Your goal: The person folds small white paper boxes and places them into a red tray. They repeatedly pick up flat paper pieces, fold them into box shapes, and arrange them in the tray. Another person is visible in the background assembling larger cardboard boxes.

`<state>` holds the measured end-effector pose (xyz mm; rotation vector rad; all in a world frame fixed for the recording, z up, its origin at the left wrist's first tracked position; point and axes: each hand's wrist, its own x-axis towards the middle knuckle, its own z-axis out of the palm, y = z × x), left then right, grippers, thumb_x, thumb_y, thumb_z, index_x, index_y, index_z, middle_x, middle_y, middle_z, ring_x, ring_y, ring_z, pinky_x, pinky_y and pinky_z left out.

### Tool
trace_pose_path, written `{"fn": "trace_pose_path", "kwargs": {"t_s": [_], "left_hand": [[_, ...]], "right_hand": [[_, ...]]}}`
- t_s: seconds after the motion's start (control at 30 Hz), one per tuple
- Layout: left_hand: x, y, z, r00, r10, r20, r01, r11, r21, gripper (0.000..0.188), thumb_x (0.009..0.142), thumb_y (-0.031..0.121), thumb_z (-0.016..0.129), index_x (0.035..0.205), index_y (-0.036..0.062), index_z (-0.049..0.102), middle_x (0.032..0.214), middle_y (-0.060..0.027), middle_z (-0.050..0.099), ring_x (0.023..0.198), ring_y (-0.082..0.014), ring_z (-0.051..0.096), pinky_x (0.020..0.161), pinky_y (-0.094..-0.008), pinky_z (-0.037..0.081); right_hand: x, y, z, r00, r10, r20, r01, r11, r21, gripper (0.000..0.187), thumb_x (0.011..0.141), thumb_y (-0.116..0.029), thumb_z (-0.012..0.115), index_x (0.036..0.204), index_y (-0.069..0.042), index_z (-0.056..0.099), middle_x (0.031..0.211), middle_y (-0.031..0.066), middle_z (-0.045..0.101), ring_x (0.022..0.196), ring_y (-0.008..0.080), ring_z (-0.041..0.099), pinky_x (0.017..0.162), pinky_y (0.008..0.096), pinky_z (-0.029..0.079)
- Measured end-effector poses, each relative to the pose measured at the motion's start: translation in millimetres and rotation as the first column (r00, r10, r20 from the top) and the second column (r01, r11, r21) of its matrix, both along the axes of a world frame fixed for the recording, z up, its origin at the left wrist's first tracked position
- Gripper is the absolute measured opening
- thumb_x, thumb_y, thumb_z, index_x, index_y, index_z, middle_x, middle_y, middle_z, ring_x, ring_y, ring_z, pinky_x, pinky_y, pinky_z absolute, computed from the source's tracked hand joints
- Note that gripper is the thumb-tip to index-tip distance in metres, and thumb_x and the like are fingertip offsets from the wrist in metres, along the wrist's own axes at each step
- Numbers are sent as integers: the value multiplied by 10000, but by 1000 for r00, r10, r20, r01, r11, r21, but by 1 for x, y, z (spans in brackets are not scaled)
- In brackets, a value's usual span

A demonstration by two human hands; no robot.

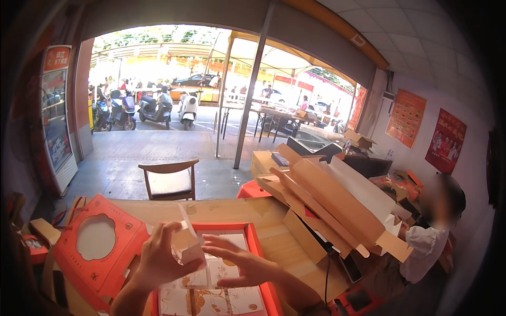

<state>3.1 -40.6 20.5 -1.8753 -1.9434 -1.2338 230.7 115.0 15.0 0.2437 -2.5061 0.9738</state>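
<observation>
Between thumb and fingers, my left hand (153, 255) holds a small white carton (185, 243) with a raised flap and a tan inside. My right hand (245, 263) is close to the carton's right side, its fingers stretched out; whether the fingertips touch it I cannot tell. Beneath both hands lies a red-orange gift box (254, 239) without a cover. Several white cartons (240, 303) with gold and orange flower prints fill it. Left of my hands leans a red carrying box (124, 234) with a flower-shaped white window.
Brown cardboard sheets and boxes (327, 184) are heaped on the right of the wooden table (229, 209). A phone (351, 267) lies by a black cable. One person (429, 247) sits at the right. Beyond the table stand a wooden chair (168, 176), a metal pole (252, 89) and a display fridge (57, 126).
</observation>
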Motion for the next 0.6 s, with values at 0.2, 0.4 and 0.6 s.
{"fn": "trace_pose_path", "kwargs": {"t_s": [0.2, 0.4, 0.6], "left_hand": [[5, 3, -12, 997, -49, 67, 46, 998, 40, 858, 655, 403, 971, 1304, 57, 531, 1119, -155, 675, 992, -364, 717, 797, -482, 587], [32, -5, -7, 980, 41, -195, -3, 981, 194, 746, 670, 424, 948, 1211, 61, 586, 1011, -136, 649, 846, -327, 713, 629, -424, 592], [53, -29, -2, 961, -45, -273, 76, 991, 106, 899, 723, 349, 860, 1492, 64, 491, 1247, -171, 605, 1125, -385, 658, 869, -474, 611]], "right_hand": [[0, -31, -13, 986, -137, -95, 152, 971, 184, 904, 990, -396, 764, 1706, -177, 256, 1764, 250, 90, 1534, 501, 370, 1151, 569, 480], [-14, -50, -27, 994, -106, 30, 108, 991, -80, 907, 1015, -362, 735, 1704, -124, 197, 1709, 287, 223, 1471, 458, 441, 1208, 534, 395], [-2, -56, -12, 964, -234, 124, 252, 953, -165, 772, 1046, -300, 687, 1651, -100, 252, 1545, 279, 465, 1210, 447, 648, 1034, 517, 489]]}}
